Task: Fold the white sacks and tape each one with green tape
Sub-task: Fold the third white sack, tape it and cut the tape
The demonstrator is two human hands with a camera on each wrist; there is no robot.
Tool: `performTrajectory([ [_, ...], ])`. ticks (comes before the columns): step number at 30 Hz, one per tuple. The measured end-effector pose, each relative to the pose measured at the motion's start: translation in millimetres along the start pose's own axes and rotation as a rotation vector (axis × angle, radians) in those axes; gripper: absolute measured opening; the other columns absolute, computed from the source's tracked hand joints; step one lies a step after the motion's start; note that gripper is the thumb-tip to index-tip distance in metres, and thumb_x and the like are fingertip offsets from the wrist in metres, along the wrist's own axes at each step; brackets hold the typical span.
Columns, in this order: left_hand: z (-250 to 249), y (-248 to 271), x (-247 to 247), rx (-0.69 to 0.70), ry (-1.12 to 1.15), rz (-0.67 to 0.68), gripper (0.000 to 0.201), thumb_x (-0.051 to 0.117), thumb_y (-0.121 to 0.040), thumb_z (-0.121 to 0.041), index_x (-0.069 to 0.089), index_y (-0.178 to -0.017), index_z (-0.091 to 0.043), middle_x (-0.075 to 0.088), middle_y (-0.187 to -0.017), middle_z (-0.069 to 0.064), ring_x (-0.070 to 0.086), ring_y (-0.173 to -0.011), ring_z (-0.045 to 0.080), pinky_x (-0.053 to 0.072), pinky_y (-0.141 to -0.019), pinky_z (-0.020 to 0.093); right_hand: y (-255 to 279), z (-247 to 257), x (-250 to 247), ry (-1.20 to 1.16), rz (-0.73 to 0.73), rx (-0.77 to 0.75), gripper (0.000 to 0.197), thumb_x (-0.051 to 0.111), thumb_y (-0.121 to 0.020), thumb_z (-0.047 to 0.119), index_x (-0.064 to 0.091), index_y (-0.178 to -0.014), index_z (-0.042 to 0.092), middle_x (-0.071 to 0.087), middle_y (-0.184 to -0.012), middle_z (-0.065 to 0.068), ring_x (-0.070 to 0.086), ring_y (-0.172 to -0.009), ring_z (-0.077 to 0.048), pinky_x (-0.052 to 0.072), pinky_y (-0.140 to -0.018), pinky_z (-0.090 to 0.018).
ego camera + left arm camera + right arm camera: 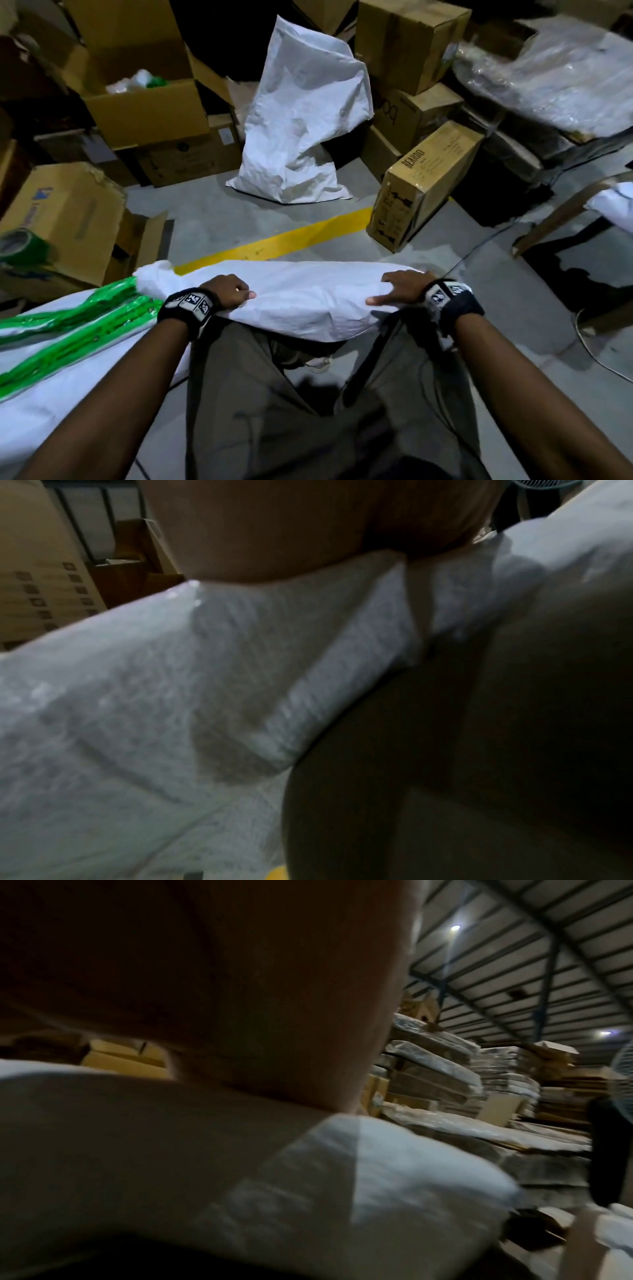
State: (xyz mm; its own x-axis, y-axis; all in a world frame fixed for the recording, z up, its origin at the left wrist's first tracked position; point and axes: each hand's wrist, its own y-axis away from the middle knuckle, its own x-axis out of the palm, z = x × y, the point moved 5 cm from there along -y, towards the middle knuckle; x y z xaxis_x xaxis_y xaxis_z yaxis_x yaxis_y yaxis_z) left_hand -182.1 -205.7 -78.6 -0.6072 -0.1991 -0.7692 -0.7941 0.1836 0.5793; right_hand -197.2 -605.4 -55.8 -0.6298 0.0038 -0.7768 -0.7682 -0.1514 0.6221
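**newbie:** how's that folded white sack gonna handle?

**packer:** looks light, floppy and a bit slick, so it'll likely spring open. It's across your lap, above the floor. Your left hand and right hand each have fingers curled onto its near edge at the two ends, so grip there. Room ahead is open up to the boxes. The green tape roll is well off to your left, and a taped sack is just beside your left arm

Head downward; wrists close on sack
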Motion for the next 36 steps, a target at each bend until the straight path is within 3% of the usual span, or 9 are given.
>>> performTrajectory([
  [4,7.6,4.7,4.5,-0.059,0.062,-0.071,0.035,0.061,-0.093,-0.055,0.063,-0.065,-0.035,0.059,-0.074,-0.017,0.056,-0.086,0.018,0.041,-0.078,0.029,16.6,-55.5,13.8,-0.166,-0.159,-0.023,0.107,0.048,-0.04,0.107,0.059,-0.125,0.041,0.058,-0.138,0.005,0.052,-0.127,-0.022,0.04,-0.106,-0.047],
  [8,5.5,12.8,2.0,-0.041,0.106,-0.128,0.047,0.059,-0.092,-0.058,0.059,-0.053,-0.032,0.058,-0.062,-0.017,0.059,-0.08,0.021,0.038,-0.069,0.029,39.9,-85.5,31.5,-0.422,-0.461,0.042,0.078,0.061,-0.057,0.093,0.07,-0.11,0.036,0.067,-0.119,0.004,0.059,-0.111,-0.02,0.047,-0.095,-0.039],
  [12,-5.1,32.0,5.4,-0.018,-0.003,-0.182,0.075,0.03,-0.077,-0.092,0.071,-0.084,-0.029,0.071,-0.094,-0.012,0.063,-0.097,0.021,0.042,-0.074,0.031,45.4,-83.8,60.8,-0.502,-0.629,-0.012,0.079,0.049,-0.066,0.095,0.07,-0.111,0.033,0.064,-0.116,0.007,0.051,-0.117,-0.02,0.042,-0.099,-0.037],
  [16,-11.6,50.0,8.4,-0.061,-0.096,-0.136,0.104,0.071,-0.046,-0.09,0.058,-0.134,-0.036,0.058,-0.142,-0.007,0.052,-0.131,0.019,0.042,-0.106,0.035,56.3,-73.9,47.8,-0.384,-0.504,-0.004,0.077,0.06,-0.057,0.09,0.064,-0.118,0.043,0.061,-0.124,0.008,0.049,-0.123,-0.021,0.04,-0.102,-0.037],
  [20,-25.1,46.1,-6.5,-0.036,-0.183,-0.184,0.075,0.079,-0.05,-0.075,0.068,-0.112,-0.035,0.069,-0.121,-0.006,0.063,-0.113,0.018,0.049,-0.092,0.032,48.4,-20.3,6.3,0.067,-0.328,0.024,0.076,0.058,-0.059,0.083,0.052,-0.128,0.051,0.06,-0.127,0.012,0.054,-0.124,-0.02,0.028,-0.109,-0.058],
  [22,-31.1,36.4,-24.2,-0.021,-0.176,-0.24,0.058,0.071,-0.061,-0.072,0.069,-0.102,-0.032,0.072,-0.114,-0.003,0.066,-0.107,0.019,0.051,-0.087,0.032,35.0,11.6,-15.4,0.216,-0.314,0.0,0.054,0.061,-0.082,0.06,0.052,-0.133,0.045,0.062,-0.133,0.008,0.056,-0.125,-0.019,0.027,-0.109,-0.052],
  [26,-33.0,1.3,-71.8,-0.033,-0.251,-0.297,0.058,0.073,-0.07,-0.072,0.071,-0.105,-0.026,0.072,-0.115,0.003,0.066,-0.108,0.025,0.049,-0.083,0.032,-0.5,23.4,-78.8,0.232,-0.421,0.073,0.04,0.061,-0.093,0.042,0.062,-0.13,0.027,0.065,-0.128,-0.007,0.062,-0.118,-0.03,0.046,-0.096,-0.04],
  [32,-26.6,-45.1,-222.7,-0.126,-0.291,-0.713,0.037,0.072,-0.083,-0.046,0.07,-0.105,-0.016,0.071,-0.108,0.017,0.068,-0.099,0.037,0.054,-0.081,0.041,-70.6,51.1,-232.5,0.034,-0.793,-0.051,0.041,0.058,-0.089,0.024,0.064,-0.128,0.038,0.071,-0.112,-0.009,0.067,-0.103,-0.035,0.05,-0.081,-0.041],
  [36,-32.8,-25.3,-276.1,0.011,-0.371,-1.196,0.023,0.054,-0.073,-0.025,0.071,-0.083,-0.014,0.064,-0.075,0.013,0.063,-0.062,0.039,0.043,-0.05,0.039,-81.5,62.5,-288.8,-0.087,-1.242,-0.179,0.053,0.059,-0.068,0.01,0.074,-0.113,0.033,0.076,-0.092,-0.006,0.07,-0.076,-0.034,0.051,-0.072,-0.041],
])
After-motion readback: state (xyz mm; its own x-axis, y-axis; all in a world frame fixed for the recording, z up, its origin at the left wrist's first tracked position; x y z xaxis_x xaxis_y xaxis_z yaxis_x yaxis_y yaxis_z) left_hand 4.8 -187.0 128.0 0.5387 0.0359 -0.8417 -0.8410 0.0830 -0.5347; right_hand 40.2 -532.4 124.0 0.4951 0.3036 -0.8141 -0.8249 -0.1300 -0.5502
